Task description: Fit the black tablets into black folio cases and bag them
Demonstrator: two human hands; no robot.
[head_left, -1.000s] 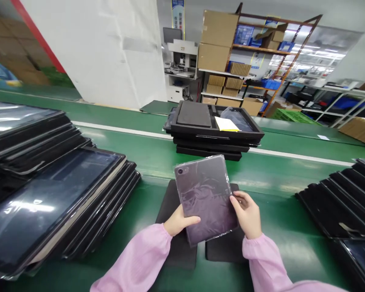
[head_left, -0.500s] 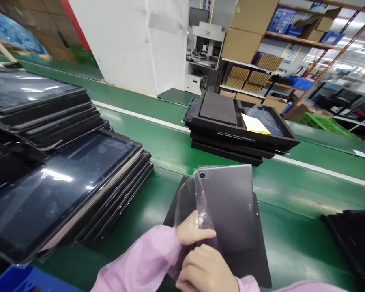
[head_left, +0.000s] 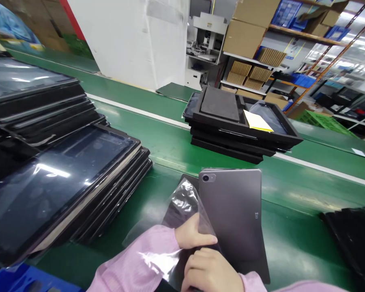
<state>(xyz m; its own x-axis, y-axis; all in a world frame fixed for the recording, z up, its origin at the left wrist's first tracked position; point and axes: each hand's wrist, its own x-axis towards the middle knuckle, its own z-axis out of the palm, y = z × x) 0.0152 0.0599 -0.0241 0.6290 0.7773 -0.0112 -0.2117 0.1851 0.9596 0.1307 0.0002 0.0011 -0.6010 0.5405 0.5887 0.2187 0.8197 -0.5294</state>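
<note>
A grey tablet [head_left: 234, 211], its back and corner camera facing me, leans over a flat black sheet [head_left: 172, 209]. My left hand [head_left: 192, 233] is closed at the tablet's left edge, thumb along its back, the other fingers partly covered. Clear plastic film [head_left: 185, 194] hangs loose off that edge, running past my fingers and down around my left wrist. Just below, my right hand [head_left: 211, 269] is curled near the tablet's lower left; its fingertips are hidden, so what they grip cannot be made out.
Stacks of black-framed tablets or screens [head_left: 79, 162] crowd the left. Black foam trays [head_left: 222, 105] with a yellow note [head_left: 258, 121] stand beyond the tablet on the green bench [head_left: 167, 142]. Black items [head_left: 353, 235] lie at right; a blue bin [head_left: 27, 280] is lower left.
The clear film has come away from the tablet's upper left and dropped leftward over my left wrist. The tablet has shifted slightly right. Both hands stay in nearly the same place.
</note>
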